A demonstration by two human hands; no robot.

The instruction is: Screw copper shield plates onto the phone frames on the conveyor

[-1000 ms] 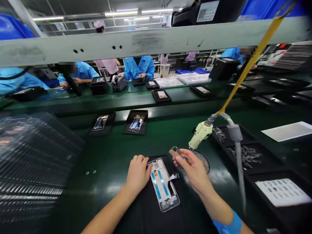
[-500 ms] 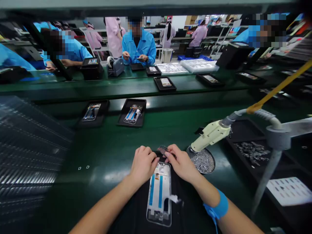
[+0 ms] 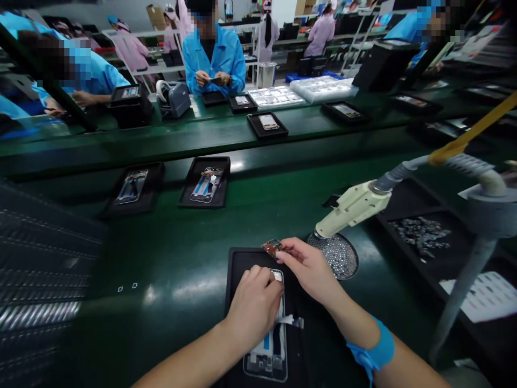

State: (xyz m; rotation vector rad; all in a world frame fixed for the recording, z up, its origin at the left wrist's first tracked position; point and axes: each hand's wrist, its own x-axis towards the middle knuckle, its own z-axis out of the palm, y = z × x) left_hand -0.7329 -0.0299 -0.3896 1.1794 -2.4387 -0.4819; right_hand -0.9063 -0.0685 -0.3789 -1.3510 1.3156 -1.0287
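A phone frame [image 3: 269, 355] with blue strips lies in a black tray [image 3: 242, 261] on the green belt in front of me. My left hand [image 3: 254, 307] rests curled on the upper half of the frame, fingers pressed down near its top edge. My right hand [image 3: 307, 267] pinches a small reddish-brown circuit part [image 3: 272, 248] just above the frame's top. A blue strap [image 3: 374, 350] is round my right wrist.
A cream electric screwdriver [image 3: 353, 207] hangs on a yellow cord over a round dish of screws [image 3: 337, 256]. Black trays of small parts [image 3: 420, 234] sit right. Two trays with phone frames [image 3: 205, 183] lie further up the belt. Stacked clear trays [image 3: 40, 285] stand left. Workers sit opposite.
My left hand has slid down from the frame's top onto its upper half. My right hand still holds the small part, now slightly clear of the frame. The view has tilted down.
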